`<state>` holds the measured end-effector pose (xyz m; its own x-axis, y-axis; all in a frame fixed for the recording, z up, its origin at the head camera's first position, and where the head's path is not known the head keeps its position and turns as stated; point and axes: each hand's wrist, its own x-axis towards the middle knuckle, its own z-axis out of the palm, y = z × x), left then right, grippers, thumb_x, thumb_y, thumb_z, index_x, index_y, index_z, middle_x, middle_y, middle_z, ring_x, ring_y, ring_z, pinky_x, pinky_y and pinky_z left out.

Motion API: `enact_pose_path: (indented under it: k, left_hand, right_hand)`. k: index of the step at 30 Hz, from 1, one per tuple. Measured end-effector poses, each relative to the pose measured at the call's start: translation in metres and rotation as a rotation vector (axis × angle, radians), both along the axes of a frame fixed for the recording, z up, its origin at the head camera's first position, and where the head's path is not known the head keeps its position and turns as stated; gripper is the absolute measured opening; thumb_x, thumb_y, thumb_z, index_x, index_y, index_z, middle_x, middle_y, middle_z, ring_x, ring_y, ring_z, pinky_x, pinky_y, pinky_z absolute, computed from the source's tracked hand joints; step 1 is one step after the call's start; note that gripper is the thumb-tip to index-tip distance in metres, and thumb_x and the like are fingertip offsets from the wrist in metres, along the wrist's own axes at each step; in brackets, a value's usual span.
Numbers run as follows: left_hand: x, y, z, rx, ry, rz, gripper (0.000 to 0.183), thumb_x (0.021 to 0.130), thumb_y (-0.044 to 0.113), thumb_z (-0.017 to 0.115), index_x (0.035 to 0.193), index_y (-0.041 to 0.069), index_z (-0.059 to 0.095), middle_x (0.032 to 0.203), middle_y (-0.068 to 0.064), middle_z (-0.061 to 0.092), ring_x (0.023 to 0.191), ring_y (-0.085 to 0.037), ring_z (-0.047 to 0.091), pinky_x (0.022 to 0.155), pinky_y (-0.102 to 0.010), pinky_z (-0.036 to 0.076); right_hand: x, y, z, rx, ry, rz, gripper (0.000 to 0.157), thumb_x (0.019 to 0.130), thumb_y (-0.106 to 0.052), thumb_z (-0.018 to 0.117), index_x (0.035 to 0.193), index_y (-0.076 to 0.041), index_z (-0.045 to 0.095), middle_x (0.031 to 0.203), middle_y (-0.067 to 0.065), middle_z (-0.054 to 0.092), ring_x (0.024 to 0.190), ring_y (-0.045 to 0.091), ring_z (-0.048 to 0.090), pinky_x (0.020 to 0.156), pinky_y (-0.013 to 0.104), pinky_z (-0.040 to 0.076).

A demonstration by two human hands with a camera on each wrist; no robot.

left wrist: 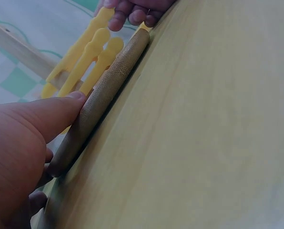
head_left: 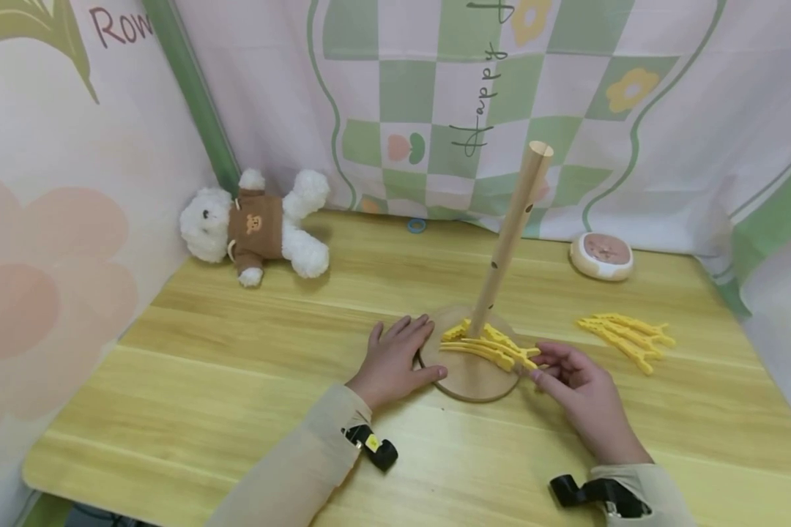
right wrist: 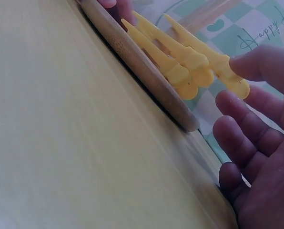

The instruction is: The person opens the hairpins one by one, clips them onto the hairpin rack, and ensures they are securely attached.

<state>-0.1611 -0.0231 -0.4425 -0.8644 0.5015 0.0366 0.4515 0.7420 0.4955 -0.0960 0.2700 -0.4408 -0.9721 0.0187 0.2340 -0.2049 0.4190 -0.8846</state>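
A round wooden base [head_left: 474, 382] carries an upright wooden pole [head_left: 506, 238] with small dark holes along it. Several yellow hair clips [head_left: 488, 353] lie on the base around the foot of the pole. My left hand [head_left: 395, 366] rests at the base's left edge, fingers straight and thumb on its top near the rim. At the right side, my right hand [head_left: 583, 391] pinches the forked end of one yellow hair clip [right wrist: 223, 71] between thumb and index finger, its other fingers loosely bent. The left fingertips are partly hidden in the left wrist view.
More yellow hair clips [head_left: 626, 338] lie on the wooden table [head_left: 237, 395] to the right. A white plush toy [head_left: 257, 227] in a brown top lies back left. A small blue ring [head_left: 417, 226] and a pink-and-white round device [head_left: 601, 256] are near the curtain [head_left: 435, 95].
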Motion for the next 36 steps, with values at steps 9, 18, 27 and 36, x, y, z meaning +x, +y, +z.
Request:
enact_pose_path:
  k: [9,18,27,36]
  left_hand:
    - [-0.0001,0.0002,0.0015,-0.003,-0.005,0.003,0.081,0.093,0.058,0.062,0.158,0.017,0.035,0.164,0.0,0.027,0.152,-0.028,0.021,0.119,-0.062,0.004]
    - [-0.001,0.0005,-0.0005,-0.009,-0.008,0.004,0.082,0.093,0.058,0.062,0.158,0.017,0.034,0.164,0.0,0.027,0.152,-0.028,0.021,0.119,-0.062,0.004]
    - [-0.0012,0.0003,-0.0015,-0.005,0.002,0.001,0.081,0.093,0.058,0.062,0.158,0.017,0.035,0.164,0.0,0.028,0.151,-0.028,0.022,0.119,-0.062,0.005]
    - [-0.0013,-0.0003,-0.0024,0.002,-0.001,-0.003,0.081,0.094,0.058,0.062,0.157,0.017,0.035,0.164,-0.001,0.028,0.151,-0.029,0.022,0.119,-0.063,0.005]
  right_hand:
    - [-0.001,0.0028,-0.0019,0.04,-0.026,-0.02,0.04,0.092,-0.01,0.074,0.129,0.0,0.065,0.105,-0.007,0.073,0.081,0.007,0.066,0.065,0.019,0.053]
    - [-0.001,0.0056,-0.0006,0.064,-0.087,-0.032,0.044,0.09,-0.015,0.076,0.131,-0.004,0.064,0.102,-0.005,0.072,0.082,0.007,0.065,0.063,0.021,0.052]
    - [-0.0004,0.0034,-0.0009,0.011,-0.069,-0.042,0.045,0.09,-0.012,0.076,0.132,0.001,0.064,0.103,-0.011,0.073,0.083,0.006,0.067,0.067,0.019,0.054]
    - [-0.0007,0.0015,-0.0009,0.015,-0.038,-0.059,0.045,0.091,-0.012,0.075,0.132,0.0,0.064,0.11,-0.008,0.073,0.084,0.003,0.066,0.068,0.018,0.054]
